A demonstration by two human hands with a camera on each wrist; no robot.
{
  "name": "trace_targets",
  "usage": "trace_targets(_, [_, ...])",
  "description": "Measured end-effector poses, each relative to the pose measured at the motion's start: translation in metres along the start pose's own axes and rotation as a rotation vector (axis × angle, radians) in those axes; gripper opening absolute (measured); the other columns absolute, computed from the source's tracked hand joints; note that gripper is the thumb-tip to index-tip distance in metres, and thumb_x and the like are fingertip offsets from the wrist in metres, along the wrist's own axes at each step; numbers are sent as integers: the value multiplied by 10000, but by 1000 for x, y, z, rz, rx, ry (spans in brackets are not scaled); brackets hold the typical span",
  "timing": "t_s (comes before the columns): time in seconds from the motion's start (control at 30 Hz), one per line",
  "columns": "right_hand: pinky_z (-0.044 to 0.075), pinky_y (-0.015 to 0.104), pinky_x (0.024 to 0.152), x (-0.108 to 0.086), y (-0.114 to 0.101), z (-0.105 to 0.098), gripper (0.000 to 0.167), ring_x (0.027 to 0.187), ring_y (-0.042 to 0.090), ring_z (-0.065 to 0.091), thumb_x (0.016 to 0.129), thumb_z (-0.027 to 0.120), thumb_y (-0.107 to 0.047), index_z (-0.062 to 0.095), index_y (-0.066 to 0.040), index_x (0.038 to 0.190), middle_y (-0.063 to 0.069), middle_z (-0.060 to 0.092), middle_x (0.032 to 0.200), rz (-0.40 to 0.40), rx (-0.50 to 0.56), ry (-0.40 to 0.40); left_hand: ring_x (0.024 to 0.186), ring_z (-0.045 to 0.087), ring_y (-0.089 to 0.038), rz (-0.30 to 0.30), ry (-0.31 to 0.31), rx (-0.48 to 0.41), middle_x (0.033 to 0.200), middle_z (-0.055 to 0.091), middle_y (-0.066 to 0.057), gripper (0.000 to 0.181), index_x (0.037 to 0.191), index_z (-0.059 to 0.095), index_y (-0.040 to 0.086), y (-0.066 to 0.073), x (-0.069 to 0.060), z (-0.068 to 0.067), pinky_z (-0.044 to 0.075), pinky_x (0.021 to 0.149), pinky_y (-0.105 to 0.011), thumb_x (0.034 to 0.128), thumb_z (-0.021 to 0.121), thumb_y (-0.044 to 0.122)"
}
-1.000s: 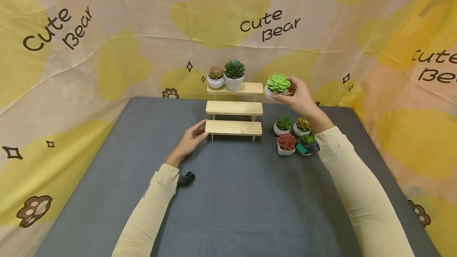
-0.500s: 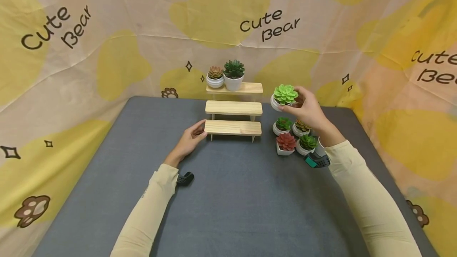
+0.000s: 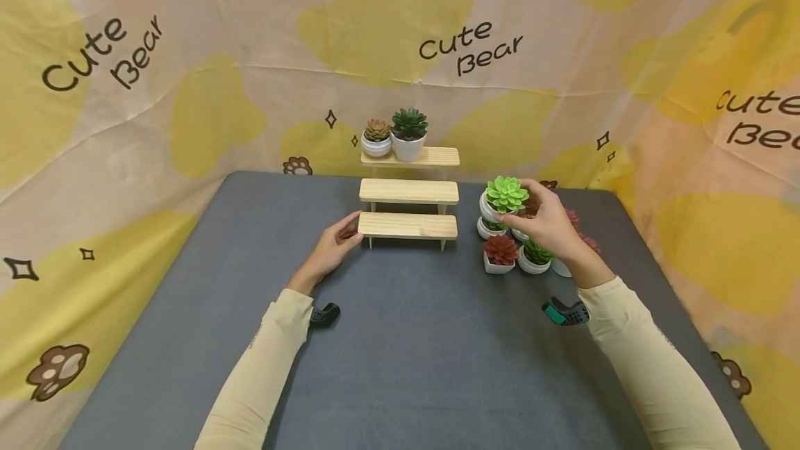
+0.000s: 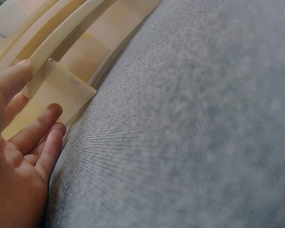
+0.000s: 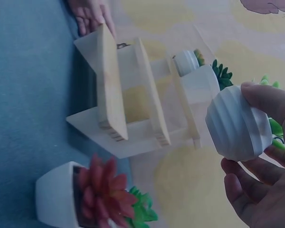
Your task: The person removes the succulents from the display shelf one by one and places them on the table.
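Observation:
My right hand (image 3: 546, 224) holds a bright green potted succulent (image 3: 506, 193) by its ribbed white pot (image 5: 237, 126), between thumb and fingers. It hangs above the cluster of potted succulents at the right, partly covering a green one (image 3: 494, 226). My left hand (image 3: 331, 252) grips the left end of the lowest step of a three-tier wooden display stand (image 3: 407, 226). In the left wrist view, the fingers (image 4: 38, 130) lie by the stand's clear side panel (image 4: 61, 85). On the top tier are an orange-brown succulent (image 3: 377, 137) and a dark green one (image 3: 409, 134), side by side.
At the right, a red succulent in a square pot (image 3: 500, 253) and a green one (image 3: 535, 255) stand in front; more red leaves (image 3: 587, 242) show behind my right wrist. A patterned cloth (image 3: 400, 33) hangs behind the grey table (image 3: 400, 353).
My right hand has come down and a little to the right, from beside the top tier to above the cluster, with the bright green succulent. The left hand has stayed on the stand.

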State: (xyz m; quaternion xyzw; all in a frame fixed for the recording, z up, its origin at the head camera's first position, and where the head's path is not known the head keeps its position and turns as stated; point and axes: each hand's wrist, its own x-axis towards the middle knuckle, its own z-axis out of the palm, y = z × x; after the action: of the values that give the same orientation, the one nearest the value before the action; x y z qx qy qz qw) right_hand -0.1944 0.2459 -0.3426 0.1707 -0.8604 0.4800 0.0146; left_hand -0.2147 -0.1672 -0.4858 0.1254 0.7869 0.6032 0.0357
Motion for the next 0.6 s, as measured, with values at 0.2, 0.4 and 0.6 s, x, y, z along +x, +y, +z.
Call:
trace_targets(0.2, [522, 131, 778, -14, 9, 5, 587, 919, -43, 625, 893, 759, -60, 492, 7, 1412, 173, 587, 1260, -32, 12, 5, 1336, 521, -413, 2, -4, -6, 1423, 562, -282, 593, 1581, 343, 69, -1, 0, 1, 386, 1117, -575, 1041, 575, 146])
trace_targets(0.4, [497, 117, 840, -30, 22, 10, 584, 979, -75, 600, 878, 769, -50, 514, 10, 1400, 170, 604, 1276, -56, -25, 16, 1346, 511, -418, 1, -3, -8, 1429, 551, -295, 600, 1589, 329, 81, -2, 0, 1, 393, 1122, -554, 1043, 570, 140])
trace_targets(0.6, [502, 152, 849, -48, 32, 16, 574, 998, -88, 576, 868, 774, -35, 513, 33, 1375, 190, 593, 1281, -38, -25, 12, 1335, 524, -404, 3, 0, 4, 1417, 568, -280, 589, 1583, 345, 81, -2, 1, 0, 406, 1111, -537, 1043, 570, 143])
